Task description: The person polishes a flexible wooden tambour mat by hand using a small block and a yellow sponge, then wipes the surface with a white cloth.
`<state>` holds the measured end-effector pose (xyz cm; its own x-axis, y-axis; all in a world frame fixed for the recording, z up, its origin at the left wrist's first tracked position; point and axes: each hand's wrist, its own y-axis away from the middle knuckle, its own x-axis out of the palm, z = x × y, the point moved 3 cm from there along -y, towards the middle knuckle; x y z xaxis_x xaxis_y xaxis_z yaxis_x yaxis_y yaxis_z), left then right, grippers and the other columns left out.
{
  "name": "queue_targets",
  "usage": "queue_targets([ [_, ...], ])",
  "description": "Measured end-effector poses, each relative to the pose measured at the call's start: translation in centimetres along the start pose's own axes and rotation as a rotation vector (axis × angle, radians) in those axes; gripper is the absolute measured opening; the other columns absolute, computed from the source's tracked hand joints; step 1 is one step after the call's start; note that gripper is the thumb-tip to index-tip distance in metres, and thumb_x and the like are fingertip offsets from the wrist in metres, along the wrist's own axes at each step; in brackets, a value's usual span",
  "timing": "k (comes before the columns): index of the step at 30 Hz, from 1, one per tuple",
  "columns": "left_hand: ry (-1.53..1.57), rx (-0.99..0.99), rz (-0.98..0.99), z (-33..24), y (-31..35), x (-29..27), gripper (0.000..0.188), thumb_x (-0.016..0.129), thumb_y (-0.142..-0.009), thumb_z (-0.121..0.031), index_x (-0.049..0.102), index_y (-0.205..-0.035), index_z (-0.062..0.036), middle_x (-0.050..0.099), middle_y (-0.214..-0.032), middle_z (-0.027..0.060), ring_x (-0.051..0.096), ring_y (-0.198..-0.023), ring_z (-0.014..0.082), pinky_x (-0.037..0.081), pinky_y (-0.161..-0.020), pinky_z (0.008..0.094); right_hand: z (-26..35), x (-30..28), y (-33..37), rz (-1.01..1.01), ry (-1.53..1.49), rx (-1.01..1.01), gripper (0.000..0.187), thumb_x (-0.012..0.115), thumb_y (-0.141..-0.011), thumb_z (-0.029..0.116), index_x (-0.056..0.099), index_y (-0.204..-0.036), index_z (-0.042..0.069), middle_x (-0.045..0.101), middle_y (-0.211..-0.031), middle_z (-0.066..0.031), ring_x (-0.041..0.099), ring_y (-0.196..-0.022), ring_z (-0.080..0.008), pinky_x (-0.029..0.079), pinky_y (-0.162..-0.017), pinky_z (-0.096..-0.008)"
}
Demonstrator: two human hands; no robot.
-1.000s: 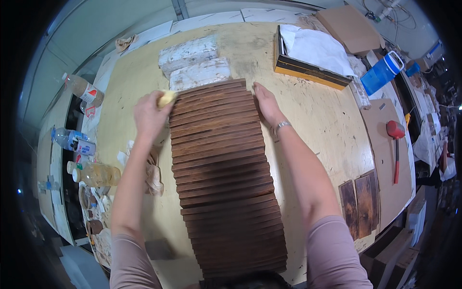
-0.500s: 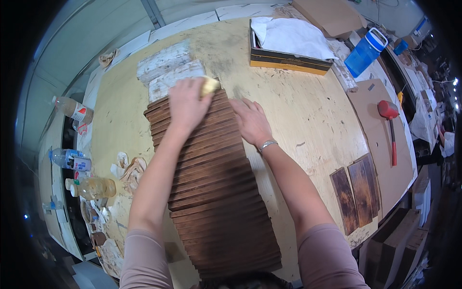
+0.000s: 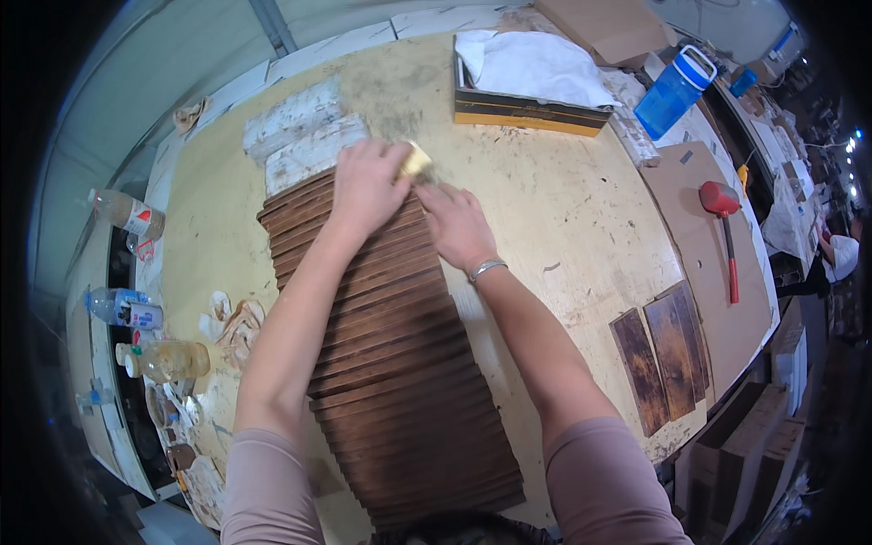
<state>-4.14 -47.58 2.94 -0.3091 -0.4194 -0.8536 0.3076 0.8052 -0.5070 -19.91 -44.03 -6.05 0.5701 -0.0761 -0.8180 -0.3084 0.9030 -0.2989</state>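
Dark wooden slats [image 3: 391, 309] lie packed in a long overlapping row on the pale tabletop [image 3: 563, 209], the row stretching away from the person. At the row's far right corner, the left hand [image 3: 371, 186] is clamped on a yellow pad [image 3: 417, 162]; 1.0 s ago it held that pad at the row's far left corner. The pad has therefore crossed the row's far end, which suggests a wiping pass over the farthest slats has reached their right edge. The right hand [image 3: 459, 227] lies along the row's far right edge, fingers extended and gripping nothing; whether its fingertips touch the pad, I cannot tell. Just past the row's far end sit 2 whitish wrapped blocks [image 3: 313, 145]. Left of the row lies a crumpled rag [image 3: 241, 331]; right of it, well apart, are loose stained boards [image 3: 669, 345] and, farther out, a red mallet [image 3: 718, 198].
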Motion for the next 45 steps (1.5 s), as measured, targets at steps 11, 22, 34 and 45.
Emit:
queue_targets([
  [11,-0.198,-0.444,-0.052,13.3,9.9,-7.5,0.029,0.077,-0.080,-0.028,0.073,-0.105,-0.0143,0.072,-0.092,0.0105,0.068,-0.090,0.0296,0.051,-0.083,0.0449,-0.4,-0.6,0.0,-0.056,-0.005,-0.026,0.046,0.053,-0.095,0.014,0.055,-0.141,0.013,0.059,-0.142,-0.0070,0.049,-0.134,-0.0303,0.035,-0.114,-0.0463],
  [22,-0.140,-0.268,0.073,7.5,9.1,-3.5,0.030,0.074,-0.078,-0.031,0.072,-0.103,-0.0155,0.070,-0.099,0.0074,0.063,-0.099,0.0261,0.041,-0.089,0.0466,-0.5,-0.3,0.0,-0.070,-0.021,-0.023,0.044,0.051,-0.098,0.015,0.054,-0.142,0.014,0.061,-0.139,-0.0100,0.049,-0.135,-0.0305,0.033,-0.116,-0.0455],
  [34,-0.097,-0.265,0.018,3.3,6.3,-2.9,0.033,0.075,-0.080,-0.034,0.070,-0.110,-0.0186,0.069,-0.098,0.0070,0.063,-0.101,0.0253,0.040,-0.094,0.0459,-1.4,-1.9,-0.2,-0.040,-0.051,-0.004,0.044,0.052,-0.097,0.014,0.056,-0.141,0.015,0.062,-0.135,-0.0128,0.051,-0.133,-0.0319,0.034,-0.115,-0.0450],
  [45,1.202,-1.020,-0.294,6.1,26.5,-18.9,0.045,0.067,-0.100,-0.026,0.055,-0.137,-0.0047,0.068,-0.103,0.0046,0.064,-0.090,0.0124,0.054,-0.077,0.0291,-8.4,3.2,-1.0,-0.086,-0.168,-0.169,0.048,0.040,-0.098,0.019,0.058,-0.137,-0.003,0.059,-0.139,-0.0243,0.052,-0.132,-0.0401,0.034,-0.117,-0.0476],
])
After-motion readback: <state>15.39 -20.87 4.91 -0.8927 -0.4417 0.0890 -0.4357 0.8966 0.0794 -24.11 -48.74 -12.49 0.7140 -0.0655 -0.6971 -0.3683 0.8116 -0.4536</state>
